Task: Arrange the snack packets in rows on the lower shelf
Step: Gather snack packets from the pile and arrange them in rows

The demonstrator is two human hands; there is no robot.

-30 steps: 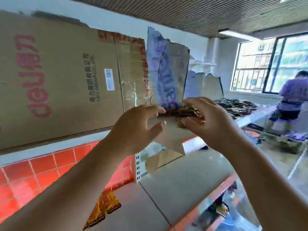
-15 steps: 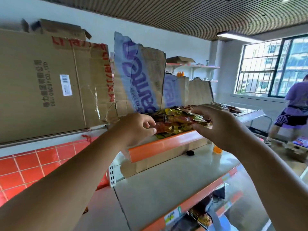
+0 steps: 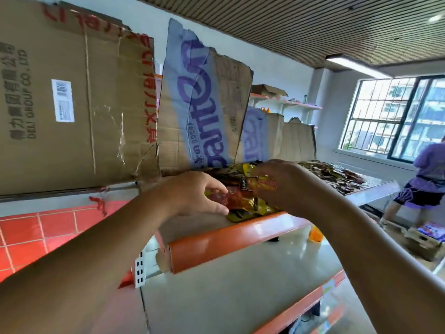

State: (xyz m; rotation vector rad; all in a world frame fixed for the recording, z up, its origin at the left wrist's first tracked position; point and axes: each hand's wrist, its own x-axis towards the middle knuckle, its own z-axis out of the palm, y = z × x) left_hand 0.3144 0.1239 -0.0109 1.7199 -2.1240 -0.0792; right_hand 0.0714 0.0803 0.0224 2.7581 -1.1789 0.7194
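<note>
1. Head view, centre of frame: the thumb and fingers of my left hand [image 3: 192, 196] are curled round the left end of a bunch of snack packets [image 3: 243, 201]. My right hand [image 3: 284, 184] pinches the top of the bunch from the right.
2. That bunch lies on the upper shelf [image 3: 228, 239], just behind its orange lip. The grey board of the lower shelf [image 3: 240, 297] fills the bottom of the frame, so I judge the carry down is not yet done.
3. These packets look glossy and loosely stacked. With only 2 light pinches, the middle ones could slide out and drop past the lip.
4. Dragging the bunch forward could snag it on the lip and fan it apart.
5. Cardboard sheets [image 3: 72, 104] lean at upper left, close behind my hands. An elbow or wrist knocking them could tip them.
</note>
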